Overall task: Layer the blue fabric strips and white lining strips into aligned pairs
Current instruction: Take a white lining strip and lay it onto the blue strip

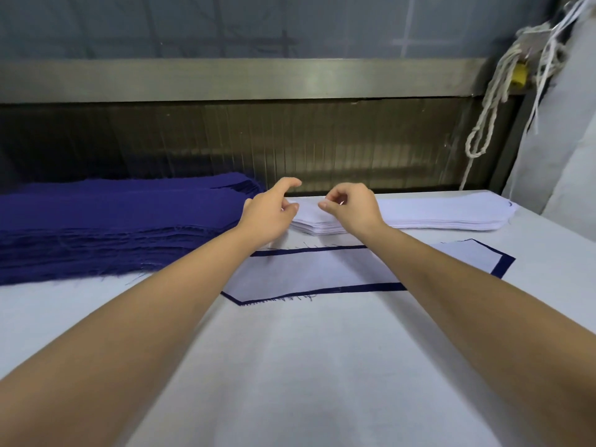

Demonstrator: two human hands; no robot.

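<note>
A thick stack of blue fabric strips [113, 214] lies at the back left of the table. To its right sits a stack of white lining strips [445, 211]. In front of them lies one layered pair [306, 269]: a white lining on a blue strip whose edge shows all round as a border. My left hand [271, 214] hovers with relaxed, spread fingers over the left end of the white stack, thumb near its top. My right hand [351, 208] is curled beside it, thumb and forefinger pinching the left end of the top white lining strip.
The table [290, 366] is covered in white cloth. A metal rail [225, 79] and a dark ribbed panel run along the back. White ropes [483, 124] hang at the back right, beside a tall pale fabric bundle [567, 156].
</note>
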